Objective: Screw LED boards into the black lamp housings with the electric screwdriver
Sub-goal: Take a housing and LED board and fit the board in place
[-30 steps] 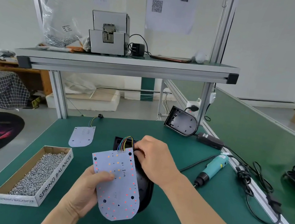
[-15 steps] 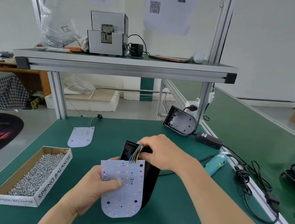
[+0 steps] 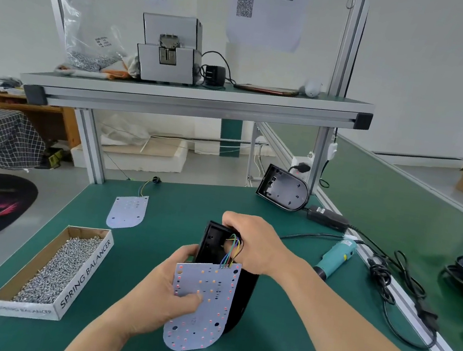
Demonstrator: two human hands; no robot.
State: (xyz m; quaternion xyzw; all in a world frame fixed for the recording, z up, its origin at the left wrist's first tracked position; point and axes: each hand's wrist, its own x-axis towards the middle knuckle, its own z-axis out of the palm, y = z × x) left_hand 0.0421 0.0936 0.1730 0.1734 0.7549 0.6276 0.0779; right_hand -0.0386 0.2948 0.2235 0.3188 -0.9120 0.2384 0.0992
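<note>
Gripping the LED board [image 3: 204, 314] just to the right of the cardboard screw box [image 3: 85, 276], the left hand [image 3: 159, 296] presses its thumb on the board's dotted face and curls its fingers behind the board's left edge. The board stands nearly upright, rounded end down, in front of the black lamp housing [image 3: 242, 302], which is also held off the green bench top [image 3: 156, 239]. The right hand [image 3: 256, 247] is clamped over the housing's upper end, fingers curled around its rim where the coloured wires [image 3: 231, 252] loop from the board's top edge into the shell. How far the wires reach inside cannot be told.

Farther right of the screw box, past both hands, the teal electric screwdriver [image 3: 334, 258] lies on the bench on its side, untouched, with its cord trailing away. Beyond the box and to its right, a second black housing [image 3: 283, 190] leans open side forward at the bench's far edge, a black power adapter [image 3: 327, 217] just beside it. Directly behind the box lies a spare LED board [image 3: 127, 211], flat, with its wire tail pointing away. The box itself is filled with loose silver screws.
</note>
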